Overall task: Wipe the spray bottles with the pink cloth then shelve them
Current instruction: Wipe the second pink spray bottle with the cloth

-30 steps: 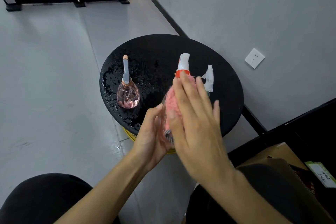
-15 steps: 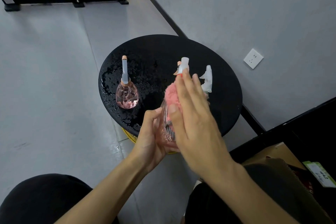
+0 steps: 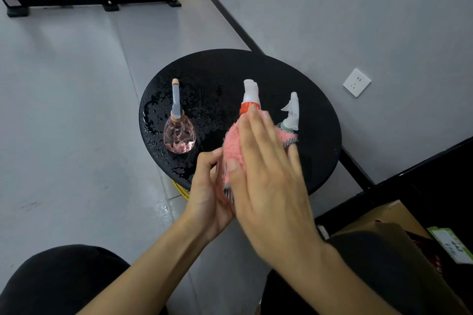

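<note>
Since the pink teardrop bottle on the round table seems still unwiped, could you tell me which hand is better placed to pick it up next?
Probably the left hand: the teardrop bottle stands on its side, while the right hand presses the pink cloth.

Wet round black table [image 3: 320, 120], wall socket [image 3: 356, 82], perhaps a cardboard box [image 3: 399, 215].

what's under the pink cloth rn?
A spray bottle with an orange collar; only its white nozzle and collar show above the pink cloth. The right hand presses the cloth on it, the left hand holds it. The body is mostly covered.
</note>
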